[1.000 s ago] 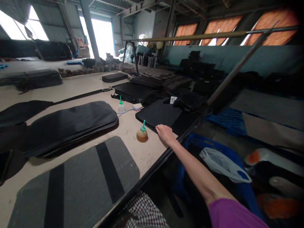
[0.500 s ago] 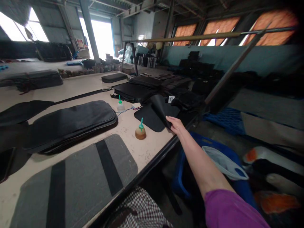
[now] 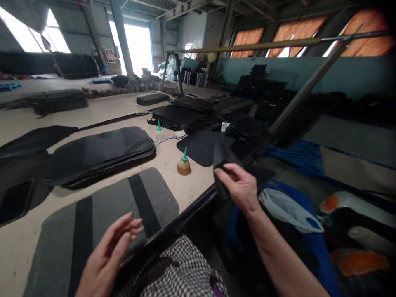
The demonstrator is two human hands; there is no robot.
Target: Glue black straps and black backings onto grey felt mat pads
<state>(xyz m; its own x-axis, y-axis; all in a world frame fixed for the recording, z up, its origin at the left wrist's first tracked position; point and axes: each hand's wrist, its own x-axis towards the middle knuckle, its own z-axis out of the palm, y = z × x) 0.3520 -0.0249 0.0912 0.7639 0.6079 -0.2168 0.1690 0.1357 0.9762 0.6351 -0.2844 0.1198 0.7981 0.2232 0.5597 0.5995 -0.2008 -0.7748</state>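
Note:
My right hand point(image 3: 239, 185) pinches the edge of a thin black sheet point(image 3: 223, 159), which bends up over the table's front edge. Behind it, another flat black piece point(image 3: 198, 144) with rounded corners lies on the table. My left hand point(image 3: 111, 247) hovers low over a grey panel point(image 3: 108, 204), fingers loosely apart and nothing in them. Two dark strips cross that panel. A squat bottle of brown liquid point(image 3: 183, 166) with a green nozzle stands between the panel and the flat black piece; a paler bottle point(image 3: 160, 135) is just behind it.
A stack of black rounded panels point(image 3: 102, 152) sits left of the bottles, a phone-like dark slab point(image 3: 17, 202) at the far left. More black pieces point(image 3: 176, 117) lie at the back. Below the right edge is a blue bin point(image 3: 300, 206) with a white plastic bag point(image 3: 287, 208).
My right hand has drawn the black sheet toward me, off the piece beneath and past the table edge. My left hand has come into view at the lower left.

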